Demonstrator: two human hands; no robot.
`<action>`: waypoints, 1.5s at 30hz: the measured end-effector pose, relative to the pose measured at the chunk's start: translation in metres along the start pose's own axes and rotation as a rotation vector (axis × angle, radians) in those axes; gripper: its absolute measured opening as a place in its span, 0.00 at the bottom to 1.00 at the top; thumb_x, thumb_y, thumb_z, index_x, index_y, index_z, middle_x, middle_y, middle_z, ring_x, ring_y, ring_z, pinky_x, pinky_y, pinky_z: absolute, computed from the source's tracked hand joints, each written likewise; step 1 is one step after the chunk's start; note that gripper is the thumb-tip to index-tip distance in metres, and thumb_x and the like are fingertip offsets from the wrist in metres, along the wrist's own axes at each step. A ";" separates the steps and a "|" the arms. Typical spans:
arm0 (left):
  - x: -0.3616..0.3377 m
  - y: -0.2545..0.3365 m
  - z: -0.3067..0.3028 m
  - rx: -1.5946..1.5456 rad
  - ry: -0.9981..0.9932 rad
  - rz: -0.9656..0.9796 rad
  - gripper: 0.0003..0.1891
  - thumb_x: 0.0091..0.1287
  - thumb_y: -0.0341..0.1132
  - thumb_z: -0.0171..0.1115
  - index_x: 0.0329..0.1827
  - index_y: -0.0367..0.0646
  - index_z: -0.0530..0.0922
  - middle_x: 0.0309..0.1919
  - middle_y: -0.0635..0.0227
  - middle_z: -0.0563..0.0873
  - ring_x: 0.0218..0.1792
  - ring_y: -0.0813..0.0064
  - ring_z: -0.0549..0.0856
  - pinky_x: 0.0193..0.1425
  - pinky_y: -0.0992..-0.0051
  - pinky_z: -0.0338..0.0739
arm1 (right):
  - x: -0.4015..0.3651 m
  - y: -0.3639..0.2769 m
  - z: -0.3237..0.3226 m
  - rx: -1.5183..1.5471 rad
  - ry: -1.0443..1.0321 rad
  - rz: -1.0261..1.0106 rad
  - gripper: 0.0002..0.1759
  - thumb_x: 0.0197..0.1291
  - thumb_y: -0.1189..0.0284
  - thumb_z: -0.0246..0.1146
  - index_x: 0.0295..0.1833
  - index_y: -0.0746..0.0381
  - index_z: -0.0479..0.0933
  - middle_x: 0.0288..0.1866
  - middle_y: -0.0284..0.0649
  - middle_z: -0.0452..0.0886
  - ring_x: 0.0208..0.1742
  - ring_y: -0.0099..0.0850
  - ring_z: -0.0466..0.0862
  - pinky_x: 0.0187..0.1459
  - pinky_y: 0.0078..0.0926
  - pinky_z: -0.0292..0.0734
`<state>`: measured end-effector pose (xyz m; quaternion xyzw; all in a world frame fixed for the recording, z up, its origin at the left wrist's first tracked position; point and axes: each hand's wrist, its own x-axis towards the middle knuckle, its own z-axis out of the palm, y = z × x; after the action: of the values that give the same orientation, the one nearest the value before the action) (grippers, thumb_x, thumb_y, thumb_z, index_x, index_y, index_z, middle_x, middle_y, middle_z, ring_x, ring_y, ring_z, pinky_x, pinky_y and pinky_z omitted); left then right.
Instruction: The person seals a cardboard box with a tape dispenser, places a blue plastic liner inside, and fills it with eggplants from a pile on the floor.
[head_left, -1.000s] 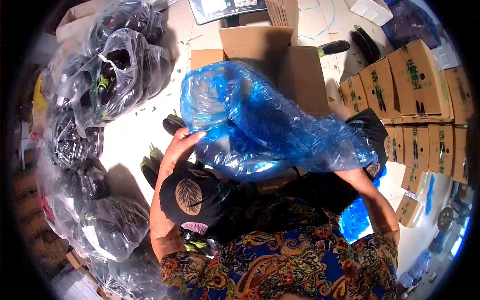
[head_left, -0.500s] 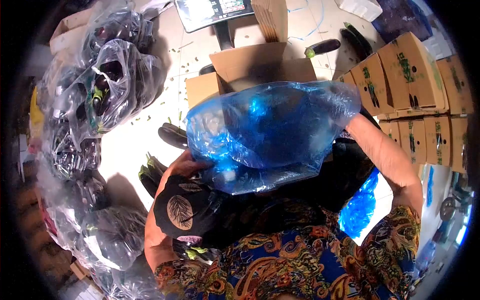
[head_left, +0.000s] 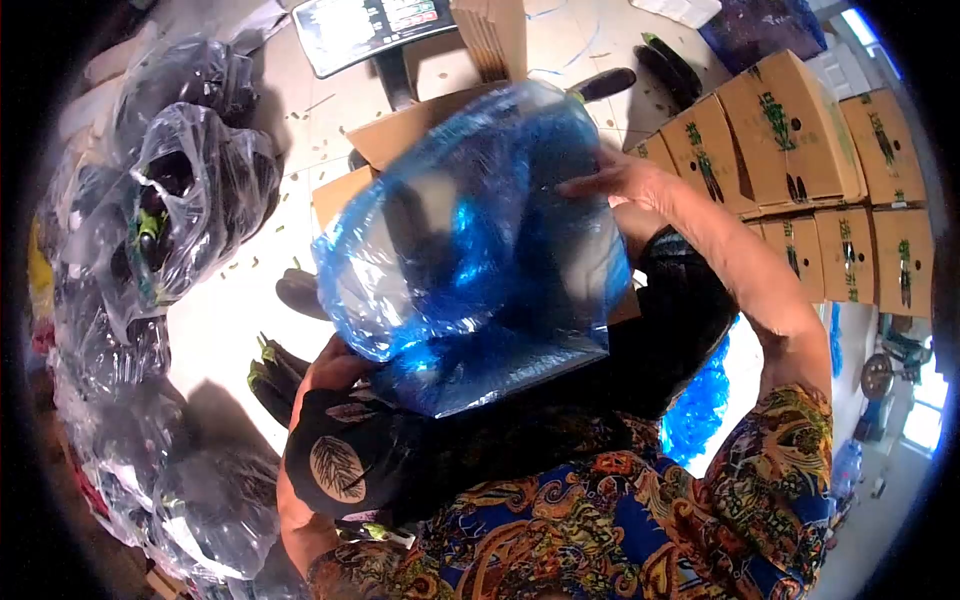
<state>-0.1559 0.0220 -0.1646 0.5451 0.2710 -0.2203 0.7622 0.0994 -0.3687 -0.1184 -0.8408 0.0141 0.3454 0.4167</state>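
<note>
Holding blue plastic bag (head_left: 470, 250) up at chest height between both hands, long axis lower-left to upper-right. Left hand (head_left: 335, 368) at lower-left corner, fingers hidden under the film, so grip can't tell. Right hand (head_left: 615, 180) at upper-right, fingers stretched flat on it. Open cardboard box (head_left: 395, 140) directly behind bag. Loose eggplants (head_left: 268, 372) on floor beside left hand; stacked cartons (head_left: 800, 130) to the right.

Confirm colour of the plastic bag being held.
The plastic bag is translucent blue, clearest in the head view.
</note>
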 end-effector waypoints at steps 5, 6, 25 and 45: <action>0.001 -0.003 0.000 0.013 -0.009 -0.015 0.15 0.61 0.27 0.67 0.50 0.35 0.80 0.42 0.64 0.86 0.45 0.73 0.83 0.52 0.76 0.75 | -0.052 0.017 -0.030 -0.045 -0.355 0.082 0.09 0.48 0.76 0.72 0.30 0.61 0.77 0.20 0.33 0.75 0.20 0.23 0.74 0.19 0.24 0.69; 0.002 -0.004 0.001 0.014 -0.010 -0.015 0.15 0.61 0.27 0.67 0.50 0.35 0.80 0.42 0.64 0.86 0.45 0.73 0.83 0.52 0.76 0.75 | -0.063 0.024 -0.030 -0.103 -0.357 0.094 0.09 0.48 0.77 0.72 0.29 0.61 0.76 0.19 0.33 0.75 0.19 0.23 0.75 0.19 0.24 0.69; 0.002 -0.003 0.006 -0.030 0.002 0.026 0.14 0.61 0.26 0.66 0.50 0.36 0.80 0.42 0.63 0.86 0.45 0.72 0.84 0.51 0.75 0.76 | 0.023 0.053 -0.007 -1.096 -0.101 -0.261 0.09 0.60 0.74 0.58 0.44 0.63 0.79 0.38 0.42 0.84 0.40 0.33 0.84 0.40 0.27 0.78; 0.027 0.066 -0.093 -0.038 0.068 0.482 0.24 0.67 0.47 0.61 0.59 0.39 0.73 0.43 0.66 0.82 0.45 0.75 0.83 0.44 0.79 0.77 | -0.048 -0.060 -0.083 -0.219 0.054 -0.256 0.21 0.55 0.66 0.69 0.53 0.61 0.75 0.42 0.37 0.81 0.34 0.20 0.77 0.31 0.18 0.72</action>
<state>-0.1099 0.1299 -0.1590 0.5865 0.1624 -0.0083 0.7934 0.1287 -0.4009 -0.0142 -0.8850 -0.1198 0.2663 0.3625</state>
